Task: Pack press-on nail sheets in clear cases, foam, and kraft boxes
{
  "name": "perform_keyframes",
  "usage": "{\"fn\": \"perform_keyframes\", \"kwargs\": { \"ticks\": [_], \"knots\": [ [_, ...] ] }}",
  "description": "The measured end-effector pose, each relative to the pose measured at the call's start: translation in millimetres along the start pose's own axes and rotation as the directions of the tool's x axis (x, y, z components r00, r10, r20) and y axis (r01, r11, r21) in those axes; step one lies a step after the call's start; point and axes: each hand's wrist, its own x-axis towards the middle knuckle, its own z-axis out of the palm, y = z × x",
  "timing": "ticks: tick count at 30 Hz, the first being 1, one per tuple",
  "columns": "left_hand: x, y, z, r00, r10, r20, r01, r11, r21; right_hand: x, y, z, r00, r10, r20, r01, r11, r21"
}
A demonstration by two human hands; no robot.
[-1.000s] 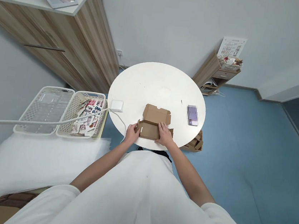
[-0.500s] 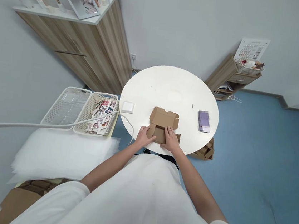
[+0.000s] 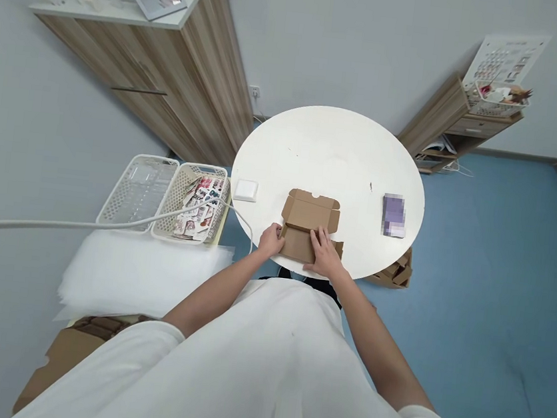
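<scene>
A brown cardboard box (image 3: 299,243) lies partly folded near the front edge of the white table. Its lid (image 3: 311,211) stands folded back on the far side, and a flap (image 3: 339,248) juts out at the right. My left hand (image 3: 271,241) is closed on the left wall, fingers curled at the corner. Across the right end lies my right hand (image 3: 326,255), its fingers reaching over the tray part and its thumb by the front wall. The inside of the box holds nothing that I can see.
On the round table (image 3: 333,148) are a white square item (image 3: 246,190) at left and a purple pack (image 3: 394,215) at right. Baskets (image 3: 164,216), one holding printed cards, and a stack of white sheets (image 3: 140,274) stand left. A white cable (image 3: 105,225) crosses there.
My left hand has drawn back to the box's left edge, and the left side wall now stands folded up. The right hand stays on the right end. The view has shifted slightly.
</scene>
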Motion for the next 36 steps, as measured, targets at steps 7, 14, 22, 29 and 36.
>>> {"fn": "perform_keyframes", "kwargs": {
  "ticks": [7,14,22,29,36],
  "knots": [
    [2.3,2.2,4.1,1.0,0.024,-0.016,-0.023,0.997,0.074,-1.6,4.4,-4.0,1.0,-0.021,0.007,0.021,0.998,0.066],
    [-5.7,-1.4,-3.2,0.993,0.114,0.008,-0.113,0.991,-0.068,0.6,9.3,-8.1,1.0,-0.007,0.011,0.006,0.997,0.071],
    [-2.8,1.6,-14.0,0.903,0.365,0.227,-0.38,0.925,0.025,3.2,20.2,-15.2,1.0,-0.016,0.017,0.015,0.998,0.064],
    [11.8,7.2,-11.4,0.89,0.336,0.307,-0.391,0.91,0.139,4.6,21.1,-16.3,1.0,-0.018,0.019,0.017,0.998,0.062],
    [13.7,6.2,-8.7,0.892,0.351,0.286,-0.399,0.908,0.129,-4.0,19.7,-20.7,0.999,0.03,-0.03,-0.028,0.997,0.065]
  ]
}}
